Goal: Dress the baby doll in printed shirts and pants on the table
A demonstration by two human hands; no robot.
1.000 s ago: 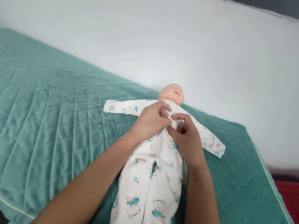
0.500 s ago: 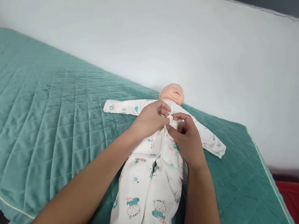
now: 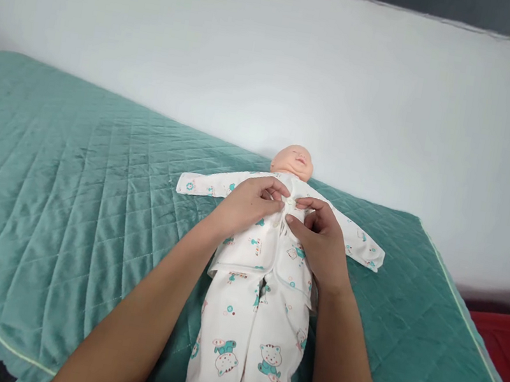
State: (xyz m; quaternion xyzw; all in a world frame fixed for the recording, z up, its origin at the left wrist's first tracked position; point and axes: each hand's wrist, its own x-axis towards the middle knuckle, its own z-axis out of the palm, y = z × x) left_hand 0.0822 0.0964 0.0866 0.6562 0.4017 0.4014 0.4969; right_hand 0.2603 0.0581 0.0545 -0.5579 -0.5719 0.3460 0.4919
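Observation:
A baby doll (image 3: 294, 160) lies on its back, dressed in a white printed baby jacket (image 3: 249, 251) and matching trousers (image 3: 228, 316). My left hand (image 3: 250, 203) rests on the chest with curled fingers, pinching the jacket's front edge between thumb and fingers. Opposite it, my right hand (image 3: 322, 237) has thumb and forefinger bent at the other front edge, gripping the cloth. Between the fingertips is a small pale button (image 3: 290, 202). Below the hands the jacket's two front edges run down side by side, with a slight gap. The doll's sleeves are spread out to both sides.
A teal quilted cover (image 3: 76, 188) with a pale green piped edge lies under the doll. Behind it rises a white wall (image 3: 257, 56) with a dark band on top. A red plastic seat (image 3: 505, 353) stands at the right edge.
Both hands stay at the chest. The left fingers have shifted slightly down and left, and the right fingertips have drawn slightly away from the button. The jacket's lower hem shows more clearly.

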